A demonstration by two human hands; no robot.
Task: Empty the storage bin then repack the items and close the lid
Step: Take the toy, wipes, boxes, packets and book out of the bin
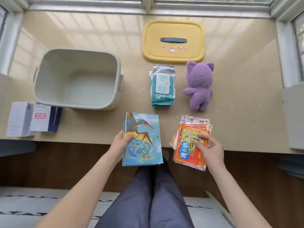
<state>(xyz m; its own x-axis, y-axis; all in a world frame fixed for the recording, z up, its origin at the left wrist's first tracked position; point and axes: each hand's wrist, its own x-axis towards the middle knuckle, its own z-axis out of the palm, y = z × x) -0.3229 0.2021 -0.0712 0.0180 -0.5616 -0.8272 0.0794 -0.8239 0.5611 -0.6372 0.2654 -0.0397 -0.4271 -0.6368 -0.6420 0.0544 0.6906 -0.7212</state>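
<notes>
The pale green storage bin (49, 89) stands empty at the left of the table, and its yellow lid (151, 51) with a dark handle lies flat at the back. My left hand (122, 143) grips the left edge of a stack of dinosaur picture books (144, 145) that overhangs the table's front edge. My right hand (209, 148) holds a stack of red and orange heat-patch packets (185, 148), thumb on top. A teal wet-wipes pack (162, 86) and a purple plush toy (199, 84), face down, lie between the lid and my hands.
White and blue boxes (32, 119) lie at the table's front left, next to the bin. A window sill (148, 9) runs along the back. My legs in blue trousers (151, 195) are below the table edge.
</notes>
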